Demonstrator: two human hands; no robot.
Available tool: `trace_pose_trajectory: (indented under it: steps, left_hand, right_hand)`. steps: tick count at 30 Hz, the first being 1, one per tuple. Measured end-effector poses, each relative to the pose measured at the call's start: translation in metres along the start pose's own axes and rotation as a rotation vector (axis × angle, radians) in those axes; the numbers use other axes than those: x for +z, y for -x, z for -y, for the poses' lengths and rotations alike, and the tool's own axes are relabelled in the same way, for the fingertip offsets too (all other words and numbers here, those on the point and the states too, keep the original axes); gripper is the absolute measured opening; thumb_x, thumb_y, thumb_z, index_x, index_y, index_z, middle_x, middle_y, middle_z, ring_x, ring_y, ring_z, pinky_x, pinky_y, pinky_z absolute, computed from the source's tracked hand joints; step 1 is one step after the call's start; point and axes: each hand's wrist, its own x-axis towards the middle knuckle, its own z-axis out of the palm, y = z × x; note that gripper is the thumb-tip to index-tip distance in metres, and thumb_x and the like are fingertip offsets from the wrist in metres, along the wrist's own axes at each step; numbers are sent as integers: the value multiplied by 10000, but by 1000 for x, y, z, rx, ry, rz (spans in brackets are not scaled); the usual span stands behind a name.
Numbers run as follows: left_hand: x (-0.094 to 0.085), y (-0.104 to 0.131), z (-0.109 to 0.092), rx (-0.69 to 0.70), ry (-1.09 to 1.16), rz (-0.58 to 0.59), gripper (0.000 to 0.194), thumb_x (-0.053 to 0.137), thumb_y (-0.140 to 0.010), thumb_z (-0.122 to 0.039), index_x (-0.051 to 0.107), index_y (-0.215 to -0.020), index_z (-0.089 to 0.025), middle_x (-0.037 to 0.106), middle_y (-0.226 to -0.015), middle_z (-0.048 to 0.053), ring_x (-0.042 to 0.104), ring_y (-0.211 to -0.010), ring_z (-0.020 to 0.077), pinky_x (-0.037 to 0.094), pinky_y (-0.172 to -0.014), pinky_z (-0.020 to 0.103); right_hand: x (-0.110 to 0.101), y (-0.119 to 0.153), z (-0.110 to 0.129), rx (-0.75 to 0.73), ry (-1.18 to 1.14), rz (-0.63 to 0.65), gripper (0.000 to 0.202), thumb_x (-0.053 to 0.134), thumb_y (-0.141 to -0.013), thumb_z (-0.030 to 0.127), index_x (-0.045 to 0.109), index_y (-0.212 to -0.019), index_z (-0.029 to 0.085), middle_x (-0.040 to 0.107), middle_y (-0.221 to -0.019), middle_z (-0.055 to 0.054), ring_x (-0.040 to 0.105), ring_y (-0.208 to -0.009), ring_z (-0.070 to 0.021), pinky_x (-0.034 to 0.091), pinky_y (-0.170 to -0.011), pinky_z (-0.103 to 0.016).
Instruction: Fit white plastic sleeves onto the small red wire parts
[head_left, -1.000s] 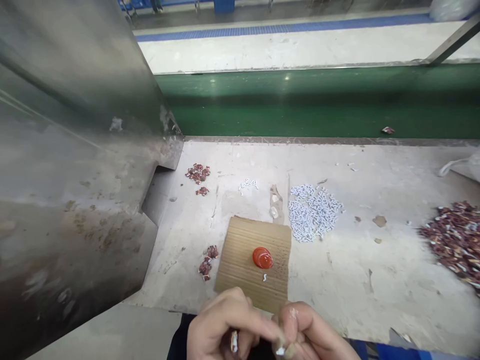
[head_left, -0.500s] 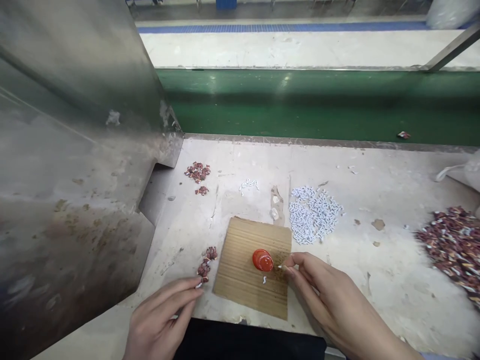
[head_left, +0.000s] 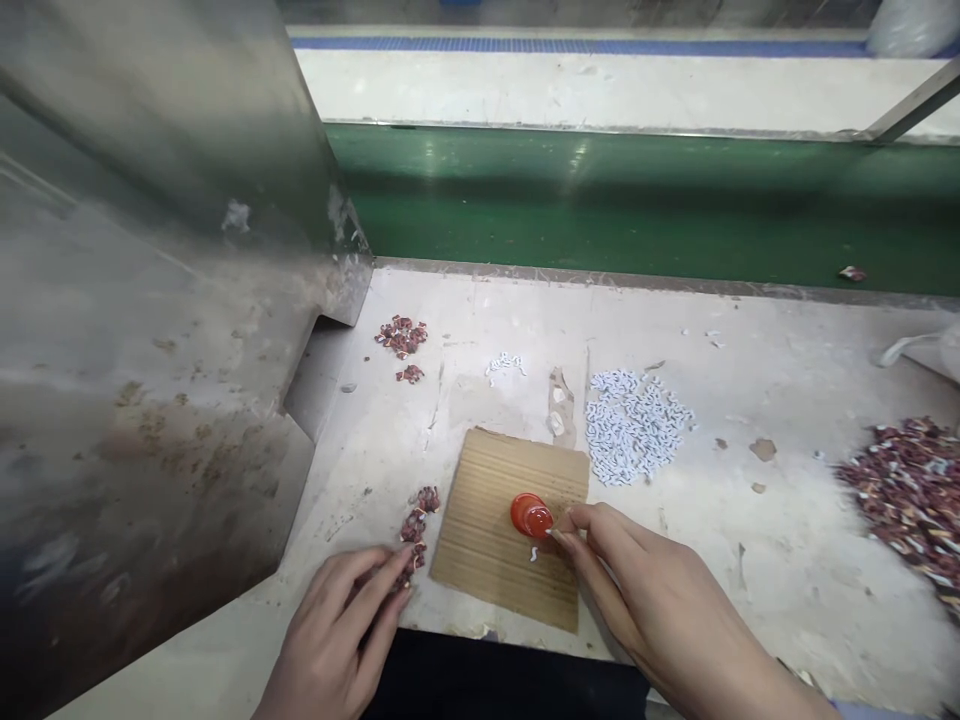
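While the hands were bunched together at the near edge a second ago, they are now working apart: the left hand [head_left: 341, 640] is lying by the small red-brown cluster [head_left: 415, 523] just left of the cardboard pad [head_left: 487, 520], and the right hand [head_left: 652, 610] is reaching onto the pad. Judging from that split, a joining step looks finished and each hand is going to its own pile or spot.

Right hand: thumb and forefinger are pinching together at the tips [head_left: 559, 535], touching or just beside the red cap [head_left: 531, 515] that is sitting on the right part of the pad. Something tiny and pale may be sitting in the pinch; too small to confirm. One loose white piece [head_left: 534, 553] is lying on the pad just near of the cap.

Left hand: fingers are lying nearly flat and close together, fingertips resting on the near end of the red-brown cluster. Whether a piece is being gripped, I cannot tell.

Around: white-piece pile [head_left: 634, 425] far-right of the pad, big red-brown heap [head_left: 907, 490] at far right, green belt [head_left: 645, 205] beyond the bench edge, steel housing [head_left: 150, 300] at left.
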Motion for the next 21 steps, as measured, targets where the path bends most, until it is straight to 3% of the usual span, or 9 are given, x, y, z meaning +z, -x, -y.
trace_pose_trajectory:
  steps: [5, 10, 15, 18, 21]
  left_hand:
    - [-8, -14, -4, -9, 43, 31, 258, 589, -1013, -99, 686, -1225, -210, 737, -1199, 93, 731, -1096, 209, 610, -939, 266]
    - [-14, -28, -11, -89, 203, 112, 216, 583, -991, -82, 678, -1102, -242, 781, -1014, 33, 767, -936, 180, 639, -811, 244]
    - [-17, -39, -14, -61, 187, 122, 243, 596, -970, -102, 766, -1077, -240, 804, -1006, 58, 790, -888, 200, 666, -769, 253]
    - [-17, -38, -14, -57, 195, 87, 171, 652, -952, -124, 771, -999, -237, 819, -986, 49, 801, -871, 207, 672, -786, 257]
    - [-18, -35, -13, -90, 209, 104, 240, 595, -989, -121, 739, -1138, -242, 815, -1030, 41, 803, -900, 180, 658, -819, 219]
  right_hand:
    - [-8, 4, 1, 54, -99, -18, 239, 379, -1121, 382, 566, -1013, 278, 697, -844, 14, 677, -677, -166, 463, -619, -288]
    - [-14, 9, 1, 151, -271, -1, 260, 421, -1102, 426, 587, -971, 274, 629, -744, 29, 569, -605, -146, 424, -576, -271]
    - [-8, 20, 0, 298, -438, -77, 274, 507, -1061, 519, 586, -1040, 258, 680, -804, -18, 608, -751, -199, 428, -643, -306]
    - [-5, 24, -1, 345, -501, -106, 293, 521, -1050, 545, 577, -1023, 259, 636, -755, 2, 563, -702, -185, 423, -634, -297]
    - [-6, 26, 1, 345, -608, -95, 321, 556, -1027, 574, 599, -963, 263, 575, -738, 20, 520, -670, -162, 443, -619, -256]
